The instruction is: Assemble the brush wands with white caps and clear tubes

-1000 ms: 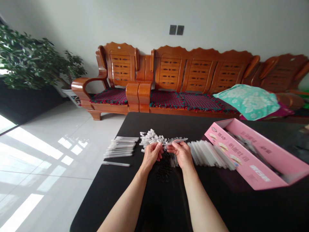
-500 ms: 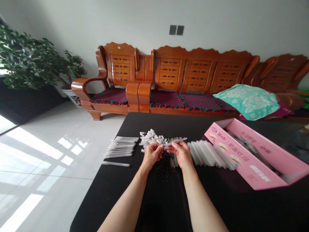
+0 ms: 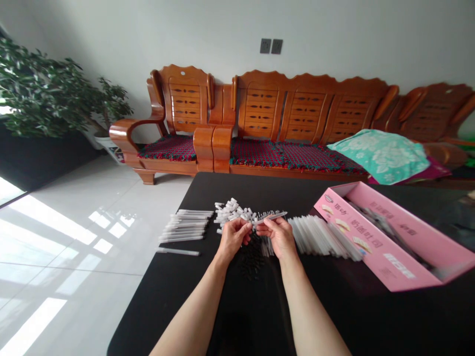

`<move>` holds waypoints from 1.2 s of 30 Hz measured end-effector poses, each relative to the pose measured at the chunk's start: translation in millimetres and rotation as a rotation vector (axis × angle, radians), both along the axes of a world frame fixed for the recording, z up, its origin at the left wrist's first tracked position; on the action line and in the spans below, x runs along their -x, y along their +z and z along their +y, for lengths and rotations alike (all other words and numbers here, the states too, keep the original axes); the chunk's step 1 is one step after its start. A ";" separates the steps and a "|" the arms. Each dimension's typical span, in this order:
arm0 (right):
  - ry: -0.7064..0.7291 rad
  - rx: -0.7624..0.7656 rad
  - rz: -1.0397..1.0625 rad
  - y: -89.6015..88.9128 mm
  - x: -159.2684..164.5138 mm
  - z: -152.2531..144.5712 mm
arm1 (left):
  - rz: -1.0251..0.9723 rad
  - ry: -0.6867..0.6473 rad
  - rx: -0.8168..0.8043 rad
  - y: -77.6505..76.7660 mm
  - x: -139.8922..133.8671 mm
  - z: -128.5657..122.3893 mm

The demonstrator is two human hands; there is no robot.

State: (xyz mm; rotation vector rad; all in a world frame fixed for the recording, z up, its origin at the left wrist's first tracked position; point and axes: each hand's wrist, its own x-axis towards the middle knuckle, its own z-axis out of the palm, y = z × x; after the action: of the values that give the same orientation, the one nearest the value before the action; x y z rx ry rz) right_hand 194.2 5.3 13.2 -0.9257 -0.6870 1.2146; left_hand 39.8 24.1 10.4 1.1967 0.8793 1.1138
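My right hand [image 3: 280,236] is closed on a slim, translucent pen [image 3: 275,215], which slants up to the right from its fingertips. My left hand [image 3: 234,236] pinches right by the pen's left end; whatever lies between its fingertips is too small to make out. Behind the hands is a heap of white pen caps [image 3: 232,210]. Small black pieces [image 3: 252,259] lie below and between the hands. Thin refills with shiny tips [image 3: 265,214] are partly hidden by my right hand. To its right, clear pen barrels [image 3: 321,236] lie in a row.
Capped white pens [image 3: 187,225] lie stacked at the left, with a single pen [image 3: 178,251] nearer the table's edge. A pink open box [image 3: 374,237] with contents stands on the right of the black table [image 3: 178,306]. Beyond is a wooden sofa [image 3: 260,109].
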 end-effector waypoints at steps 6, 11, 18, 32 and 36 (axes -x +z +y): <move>-0.012 0.014 0.027 2.3 -0.1 0.0 | 0.169 0.069 -0.138 7.1 0.7 -5.2; -0.022 0.048 0.034 1.7 -1.3 0.3 | 0.396 0.153 -0.391 8.9 3.2 -8.2; -0.036 0.071 0.027 -0.9 -3.8 1.8 | 0.455 0.165 -0.504 9.5 -1.2 -11.4; -0.086 -0.047 -0.009 -2.4 -11.0 1.8 | 0.679 0.305 -0.351 19.9 66.8 19.5; -0.084 -0.044 -0.020 -1.9 -9.3 1.8 | 0.830 0.266 -0.450 11.2 31.5 8.4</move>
State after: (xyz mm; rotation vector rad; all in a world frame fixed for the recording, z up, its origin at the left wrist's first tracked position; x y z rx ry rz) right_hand 203.6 7.1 11.2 -0.9219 -0.6813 1.1132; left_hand 8.3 32.5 21.7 2.0293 1.4928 1.0503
